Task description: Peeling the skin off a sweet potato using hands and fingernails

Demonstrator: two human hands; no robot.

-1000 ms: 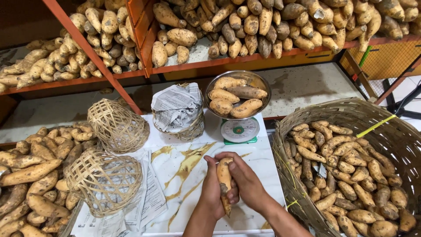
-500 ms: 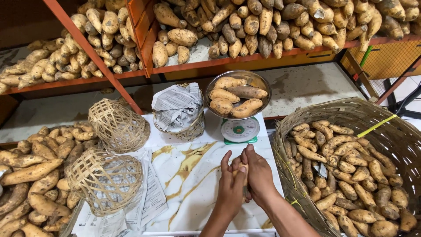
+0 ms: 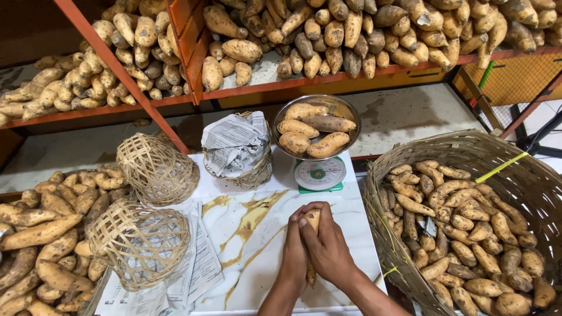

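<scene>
While the two small woven baskets stay at the left, one sweet potato is now clasped upright over the marbled board between the left hand and right hand, both closed around it, where earlier it was held more openly.

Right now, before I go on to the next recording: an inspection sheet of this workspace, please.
Surface: marbled white board, gold veins, papers under its left edge.
Job's things: one sweet potato clasped in both hands.
Clutter: two small woven baskets, a paper-lined basket, a scale whose pan holds five sweet potatoes.
Grip: left hand and right hand both closed on the sweet potato.
Cables: nothing seen.
Surroundings: big wicker basket of sweet potatoes, loaded red shelves.
</scene>
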